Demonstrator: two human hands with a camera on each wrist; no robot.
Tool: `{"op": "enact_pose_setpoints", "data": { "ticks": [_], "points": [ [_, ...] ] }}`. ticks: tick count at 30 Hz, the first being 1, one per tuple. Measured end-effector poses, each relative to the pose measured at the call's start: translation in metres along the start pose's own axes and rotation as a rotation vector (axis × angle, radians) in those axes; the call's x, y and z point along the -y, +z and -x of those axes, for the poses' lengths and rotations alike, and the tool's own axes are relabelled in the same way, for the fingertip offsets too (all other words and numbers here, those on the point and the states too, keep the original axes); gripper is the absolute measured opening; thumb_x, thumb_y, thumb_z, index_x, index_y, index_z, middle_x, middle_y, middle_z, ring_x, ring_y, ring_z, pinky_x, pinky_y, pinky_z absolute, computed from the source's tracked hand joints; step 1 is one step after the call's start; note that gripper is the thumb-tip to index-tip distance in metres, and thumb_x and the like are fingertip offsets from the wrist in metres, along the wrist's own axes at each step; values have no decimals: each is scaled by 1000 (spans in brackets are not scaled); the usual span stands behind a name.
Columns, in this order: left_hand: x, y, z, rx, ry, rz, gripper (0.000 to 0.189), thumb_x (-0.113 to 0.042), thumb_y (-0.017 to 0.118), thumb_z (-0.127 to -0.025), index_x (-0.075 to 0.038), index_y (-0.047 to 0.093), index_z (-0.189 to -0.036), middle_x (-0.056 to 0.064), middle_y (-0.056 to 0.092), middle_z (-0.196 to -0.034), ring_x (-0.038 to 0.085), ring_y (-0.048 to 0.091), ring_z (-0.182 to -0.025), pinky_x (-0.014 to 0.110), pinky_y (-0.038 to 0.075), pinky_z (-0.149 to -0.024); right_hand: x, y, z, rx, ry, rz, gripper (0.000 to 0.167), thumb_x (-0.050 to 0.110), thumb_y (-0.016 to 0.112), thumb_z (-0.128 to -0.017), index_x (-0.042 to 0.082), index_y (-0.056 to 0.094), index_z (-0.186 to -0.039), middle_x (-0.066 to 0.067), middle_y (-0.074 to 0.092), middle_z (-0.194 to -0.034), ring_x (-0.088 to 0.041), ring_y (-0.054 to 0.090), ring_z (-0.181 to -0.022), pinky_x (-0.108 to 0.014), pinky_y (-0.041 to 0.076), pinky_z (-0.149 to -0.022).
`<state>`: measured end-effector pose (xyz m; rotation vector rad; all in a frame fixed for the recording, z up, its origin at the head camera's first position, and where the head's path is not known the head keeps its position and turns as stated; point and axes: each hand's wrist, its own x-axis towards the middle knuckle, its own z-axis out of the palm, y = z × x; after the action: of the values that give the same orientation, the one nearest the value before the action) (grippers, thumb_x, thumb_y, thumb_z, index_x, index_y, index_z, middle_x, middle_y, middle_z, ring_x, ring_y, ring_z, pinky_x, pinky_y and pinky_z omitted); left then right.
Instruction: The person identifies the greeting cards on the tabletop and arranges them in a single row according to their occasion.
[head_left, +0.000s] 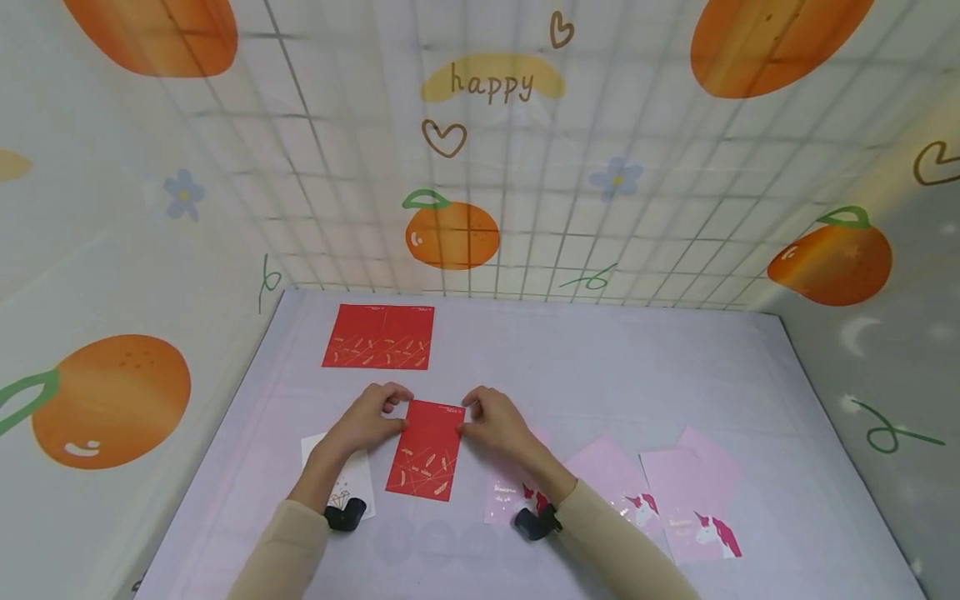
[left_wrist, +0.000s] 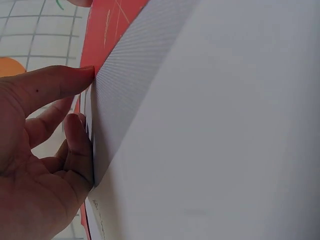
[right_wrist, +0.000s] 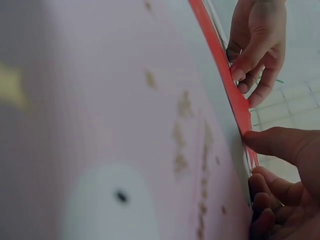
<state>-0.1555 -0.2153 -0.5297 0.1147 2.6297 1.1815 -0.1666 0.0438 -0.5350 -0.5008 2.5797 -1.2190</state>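
A red card with gold feather and line prints is between the two hands, in the lower middle of the head view. My left hand holds its upper left edge, the thumb on the side and curled fingers near the top corner. At the upper right edge, my right hand holds the same card between thumb and curled fingers. In the right wrist view the right thumb presses on the red edge, and the left hand touches it further up. Part of the card's edge is hidden behind the fingers.
Further back lies a red sheet in two matching halves. Under the left forearm is a white card, partly covered. Pink unicorn cards spread over the right side, some beneath the right arm. Patterned cloth surrounds the table.
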Motion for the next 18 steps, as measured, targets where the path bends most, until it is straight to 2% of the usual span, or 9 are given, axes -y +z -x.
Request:
{"op": "enact_pose_setpoints", "data": {
  "ticks": [6, 14, 18],
  "points": [
    [-1, 0, -1, -1, 6, 4, 42, -7, 79, -83, -14, 62, -120, 7, 54, -115, 24, 51, -103, 42, 53, -87, 0, 1, 1, 4, 18, -9, 37, 18, 80, -84, 7, 62, -115, -1, 57, -92, -16, 53, -85, -30, 50, -72],
    [-2, -1, 1, 3, 24, -11, 36, -6, 78, -83, -9, 62, -115, 9, 55, -115, 25, 53, -102, 42, 55, -84, -2, 2, 0, -4, -27, 10, 32, 15, 80, -84, 9, 64, -110, -1, 57, -89, -16, 53, -83, -30, 49, -71],
    [-2, 0, 1, -5, 30, -18, 35, -8, 79, -83, -11, 63, -114, 7, 56, -114, 25, 54, -103, 42, 55, -85, -2, 4, 0, -16, -19, 14, 28, 14, 79, -85, 10, 64, -108, -1, 57, -89, -16, 53, -82, -30, 49, -71]
  ]
}}
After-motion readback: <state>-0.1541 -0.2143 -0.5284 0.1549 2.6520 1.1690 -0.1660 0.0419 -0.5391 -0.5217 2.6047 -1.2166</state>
